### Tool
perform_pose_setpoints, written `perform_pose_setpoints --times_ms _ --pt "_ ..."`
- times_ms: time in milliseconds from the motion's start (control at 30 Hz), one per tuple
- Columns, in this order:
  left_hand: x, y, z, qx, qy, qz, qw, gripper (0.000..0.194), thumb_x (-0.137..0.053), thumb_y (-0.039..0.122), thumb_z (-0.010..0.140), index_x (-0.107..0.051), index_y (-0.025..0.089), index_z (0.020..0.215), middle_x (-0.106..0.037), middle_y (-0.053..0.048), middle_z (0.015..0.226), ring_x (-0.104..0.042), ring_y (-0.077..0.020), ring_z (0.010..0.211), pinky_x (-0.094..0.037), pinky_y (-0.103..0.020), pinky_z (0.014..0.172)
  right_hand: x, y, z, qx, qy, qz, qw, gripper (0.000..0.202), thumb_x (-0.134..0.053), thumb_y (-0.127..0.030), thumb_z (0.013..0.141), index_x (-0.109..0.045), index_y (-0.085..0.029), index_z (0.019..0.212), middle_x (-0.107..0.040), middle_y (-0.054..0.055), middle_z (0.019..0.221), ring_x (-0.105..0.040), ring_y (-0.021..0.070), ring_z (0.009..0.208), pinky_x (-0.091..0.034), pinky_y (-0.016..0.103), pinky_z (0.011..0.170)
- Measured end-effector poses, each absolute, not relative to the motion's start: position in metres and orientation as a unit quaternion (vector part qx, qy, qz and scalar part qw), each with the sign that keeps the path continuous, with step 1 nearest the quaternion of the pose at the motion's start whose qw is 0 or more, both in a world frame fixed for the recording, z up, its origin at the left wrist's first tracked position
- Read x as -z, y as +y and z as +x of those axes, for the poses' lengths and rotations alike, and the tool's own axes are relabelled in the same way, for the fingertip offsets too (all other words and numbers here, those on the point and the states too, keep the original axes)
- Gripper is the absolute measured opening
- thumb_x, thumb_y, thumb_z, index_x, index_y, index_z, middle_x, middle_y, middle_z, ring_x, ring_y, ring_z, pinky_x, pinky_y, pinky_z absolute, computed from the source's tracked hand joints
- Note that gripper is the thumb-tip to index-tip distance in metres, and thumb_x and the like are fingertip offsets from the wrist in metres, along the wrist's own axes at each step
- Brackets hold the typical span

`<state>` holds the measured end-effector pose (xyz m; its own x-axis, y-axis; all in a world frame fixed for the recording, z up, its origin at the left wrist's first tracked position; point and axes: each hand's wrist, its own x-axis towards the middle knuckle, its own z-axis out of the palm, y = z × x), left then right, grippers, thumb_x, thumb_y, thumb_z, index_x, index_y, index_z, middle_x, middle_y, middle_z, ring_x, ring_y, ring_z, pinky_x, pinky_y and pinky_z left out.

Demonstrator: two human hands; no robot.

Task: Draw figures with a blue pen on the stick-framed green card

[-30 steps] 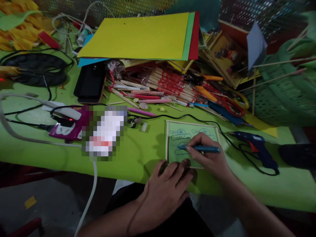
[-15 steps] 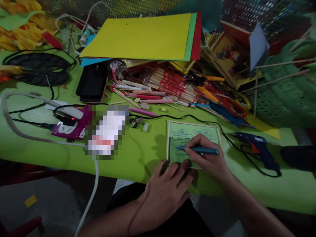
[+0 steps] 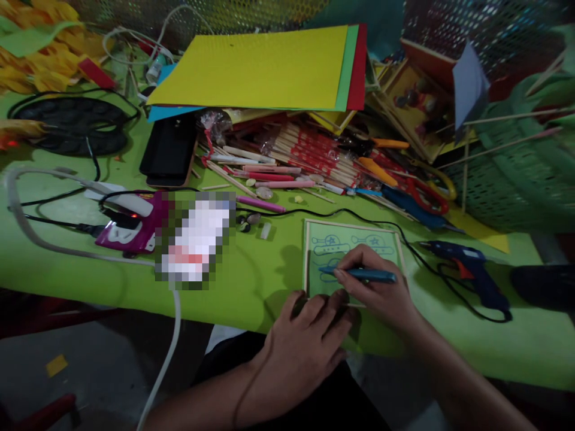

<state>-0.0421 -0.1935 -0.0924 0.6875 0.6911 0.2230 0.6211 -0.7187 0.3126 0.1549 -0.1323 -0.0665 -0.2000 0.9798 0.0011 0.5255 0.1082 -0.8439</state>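
A green card edged with thin wooden sticks lies near the table's front edge. Blue line drawings with stars cover its upper half, and part of another drawing shows lower left. My right hand grips a blue felt-tip pen, its tip on the lower-left drawing. Fingers apart, my left hand rests with its fingertips at the card's lower edge and holds nothing.
A blue glue gun lies right of the card, its black cord running behind it. Left are a blurred-out bright screen, a purple power strip and a black phone. Coloured paper, pens, sticks and scissors crowd the back.
The pen tip has shifted very slightly left along the lower-left drawing, with the right hand moving a little. My left hand and the card stay where they were.
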Motion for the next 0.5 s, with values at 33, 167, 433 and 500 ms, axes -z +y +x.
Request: perform_pose_setpoints --times_ms 33,167,433,500 --pt "0.0923 -0.1933 -0.0422 -0.164 0.359 0.912 0.107 0.045 -0.051 0.047 0.104 -0.054 0.028 0.145 -0.054 0.002 0.153 -0.046 -0.0197 0.125 -0.031 -0.042 0.108 0.0666 -0.1323 0.1547 -0.373 -0.681 -0.552 0.304 0.011 -0.067 -0.026 0.094 -0.060 -0.023 0.086 -0.064 -0.004 0.071 -0.060 0.0108 0.058 -0.046 0.021 0.056" --pt "0.0927 -0.1922 -0.0426 -0.165 0.359 0.912 0.111 0.045 -0.050 0.046 0.105 -0.054 0.028 0.146 -0.055 0.001 0.153 -0.046 -0.0201 0.125 -0.030 -0.043 0.108 0.0658 -0.1314 0.1529 -0.374 -0.686 -0.545 0.304 0.010 -0.067 -0.025 0.094 -0.060 -0.023 0.086 -0.063 -0.004 0.072 -0.060 0.0105 0.058 -0.045 0.020 0.055" --pt "0.0960 -0.1942 -0.0425 -0.164 0.358 0.912 0.115 0.048 -0.051 0.046 0.104 -0.052 0.027 0.148 -0.055 0.001 0.153 -0.046 -0.0199 0.125 -0.030 -0.044 0.107 0.0666 -0.1323 0.1530 -0.379 -0.691 -0.541 0.293 0.008 -0.068 -0.026 0.094 -0.062 -0.023 0.090 -0.065 -0.003 0.073 -0.061 0.0115 0.060 -0.046 0.021 0.056" --pt "0.0968 -0.1944 -0.0423 -0.164 0.358 0.912 0.116 0.048 -0.051 0.046 0.104 -0.051 0.027 0.149 -0.054 0.001 0.153 -0.046 -0.0201 0.126 -0.030 -0.044 0.108 0.0672 -0.1325 0.1532 -0.382 -0.691 -0.539 0.294 0.007 -0.068 -0.026 0.094 -0.062 -0.023 0.090 -0.065 -0.003 0.074 -0.061 0.0118 0.061 -0.047 0.021 0.057"
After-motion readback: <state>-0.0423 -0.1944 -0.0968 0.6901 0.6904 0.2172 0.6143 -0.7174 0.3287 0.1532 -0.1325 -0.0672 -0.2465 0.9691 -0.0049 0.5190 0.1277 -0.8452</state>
